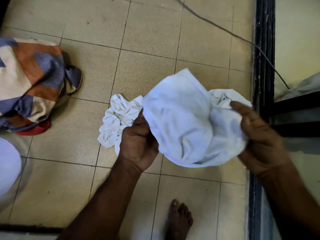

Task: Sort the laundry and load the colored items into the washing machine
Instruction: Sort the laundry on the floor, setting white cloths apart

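Note:
A white towel [187, 122] hangs bunched above the tiled floor, held between both hands. My left hand [138, 144] grips its lower left edge in a closed fist. My right hand [259, 139] holds its right side, fingers partly spread against the cloth. Under it on the floor lies a crumpled pile of white garments [119, 118], which also shows past the towel at the right. At the far left sits a heap of colored laundry [32, 82] in orange, purple and cream, with a red piece [38, 129] under it. No washing machine can be made out.
A dark cable [225, 30] runs across the beige tiled floor [86, 170] toward the black door track [263, 66] at the right. A pale rounded object [8, 167] shows at the left edge. My bare foot [180, 220] stands at the bottom centre.

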Demonstrator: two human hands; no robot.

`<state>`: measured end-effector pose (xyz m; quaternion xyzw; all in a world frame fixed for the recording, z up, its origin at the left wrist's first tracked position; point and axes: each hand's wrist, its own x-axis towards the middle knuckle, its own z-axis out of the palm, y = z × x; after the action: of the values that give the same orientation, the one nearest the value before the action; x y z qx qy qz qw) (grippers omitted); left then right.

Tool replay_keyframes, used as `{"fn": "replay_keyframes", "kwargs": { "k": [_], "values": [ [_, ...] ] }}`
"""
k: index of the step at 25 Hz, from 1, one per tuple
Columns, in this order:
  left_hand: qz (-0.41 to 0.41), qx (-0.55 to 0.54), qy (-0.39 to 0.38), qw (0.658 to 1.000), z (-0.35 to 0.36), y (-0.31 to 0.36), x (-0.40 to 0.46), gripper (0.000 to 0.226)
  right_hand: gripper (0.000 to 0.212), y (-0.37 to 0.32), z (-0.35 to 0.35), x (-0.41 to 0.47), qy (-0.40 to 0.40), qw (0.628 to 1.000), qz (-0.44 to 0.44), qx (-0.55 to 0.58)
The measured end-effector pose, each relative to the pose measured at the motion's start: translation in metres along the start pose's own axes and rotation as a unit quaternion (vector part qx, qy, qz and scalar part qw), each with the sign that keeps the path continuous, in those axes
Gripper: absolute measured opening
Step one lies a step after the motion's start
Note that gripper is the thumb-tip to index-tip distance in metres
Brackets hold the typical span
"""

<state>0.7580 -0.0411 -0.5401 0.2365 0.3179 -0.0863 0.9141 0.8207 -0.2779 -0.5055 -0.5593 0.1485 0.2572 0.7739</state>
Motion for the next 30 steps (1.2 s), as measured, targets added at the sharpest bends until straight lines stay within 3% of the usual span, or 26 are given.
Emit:
{"fn": "replay_keyframes", "kwargs": {
  "k": [3,5,6,7,8,9,11,12,14,16,18,20,22,25,28,30],
  "values": [
    [-0.07,-0.081,-0.056,0.993,0.021,-0.012,-0.011,0.036,0.037,0.031,0.005,-0.006,-0.015,0.996,0.075,0.035],
    [-0.093,-0.052,-0.038,0.994,0.041,-0.019,-0.01,0.027,0.013,0.039,0.006,-0.01,0.0,0.993,0.114,0.036],
    [-0.059,-0.021,0.01,0.998,0.038,-0.024,-0.001,0.02,0.014,0.037,0.009,-0.01,0.014,0.993,0.11,0.042],
    [0.002,0.048,0.081,0.996,0.035,-0.023,0.003,0.013,0.03,0.033,0.005,-0.008,0.03,0.995,0.083,0.044],
    [0.077,0.131,0.09,0.984,0.024,-0.02,0.01,0.015,0.038,0.025,0.001,-0.004,0.051,0.997,0.05,0.04],
    [0.142,0.196,0.081,0.967,0.011,-0.019,0.015,0.026,0.038,0.014,-0.002,-0.002,0.07,0.997,0.009,0.031],
    [0.168,0.296,0.092,0.936,-0.026,-0.016,0.021,0.036,0.015,-0.01,-0.02,0.003,0.093,0.994,-0.049,0.011],
    [0.152,0.34,0.131,0.919,-0.053,-0.018,0.023,0.036,0.018,-0.022,-0.03,0.005,0.114,0.991,-0.075,0.0],
    [0.115,0.415,0.206,0.879,-0.095,-0.02,0.026,0.034,0.052,-0.037,-0.05,0.014,0.122,0.985,-0.121,0.018],
    [0.1,0.493,0.211,0.838,-0.125,-0.025,0.031,0.034,0.049,-0.026,-0.072,0.031,0.127,0.978,-0.151,0.063],
    [0.116,0.583,0.171,0.786,-0.143,-0.033,0.036,0.035,0.032,0.005,-0.108,0.049,0.24,0.965,-0.104,0.027],
    [0.113,0.666,0.14,0.724,-0.15,-0.036,0.043,0.037,0.026,0.037,-0.131,0.045,0.387,0.92,0.014,-0.056],
    [0.086,0.706,0.149,0.687,-0.153,-0.035,0.052,0.04,0.029,0.072,-0.136,0.034,0.409,0.904,0.108,-0.06],
    [-0.024,0.708,0.158,0.688,-0.159,-0.034,0.064,0.049,0.021,0.118,-0.111,0.026,0.363,0.921,0.126,-0.069],
    [-0.093,0.706,0.157,0.685,-0.161,-0.042,0.075,0.071,0.028,0.147,-0.079,0.031,0.314,0.932,0.151,-0.1],
    [-0.047,0.642,0.191,0.741,-0.163,-0.047,0.077,0.069,0.033,0.157,-0.062,0.036,0.26,0.945,0.167,-0.103]
  ]
}}
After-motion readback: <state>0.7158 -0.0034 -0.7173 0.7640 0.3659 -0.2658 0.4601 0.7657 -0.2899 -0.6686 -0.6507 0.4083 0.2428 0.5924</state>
